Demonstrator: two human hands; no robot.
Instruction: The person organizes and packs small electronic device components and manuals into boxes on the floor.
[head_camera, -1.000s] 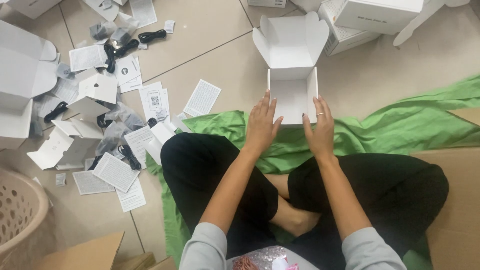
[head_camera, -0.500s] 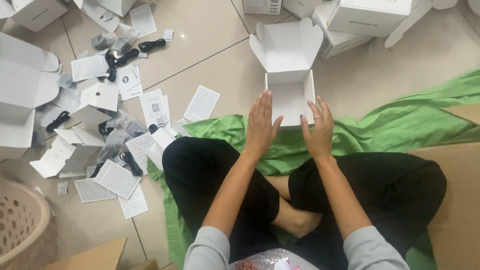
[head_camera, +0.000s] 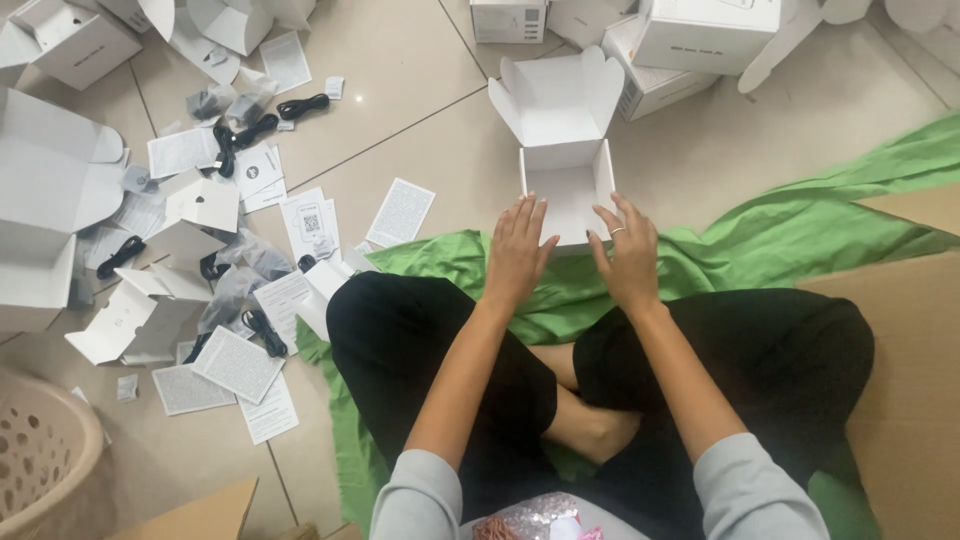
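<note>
Head view: open white carton sits centre-top of frame on the tile floor, just past the edge of the green cloth, lid flaps standing up and away from the person. Left hand and right hand are both at its near wall, fingers spread and loose, palms down, clamped on nothing; fingertips look to touch or nearly touch the near edge, can't tell which. The right hand wears a ring. Carton reads as thin folded card: light, looks empty, walls stiff along the creases but easy to crush mid-panel, flaps floppy. Best hold, I'd say, is both side walls low near the base corners, not the lid. Matte surface, so probably not slippery. Packaging elsewhere: closed white boxes stacked top right, one smaller white box top centre with a dark label strip on its face. Top left and left edge: more open white cartons and flattened white box blanks. Left-centre scatter: white printed leaflets, some with a square code mark, small grey bags, coiled black cables. Beige perforated basket bottom left, brown cardboard sheet at the right edge.
</note>
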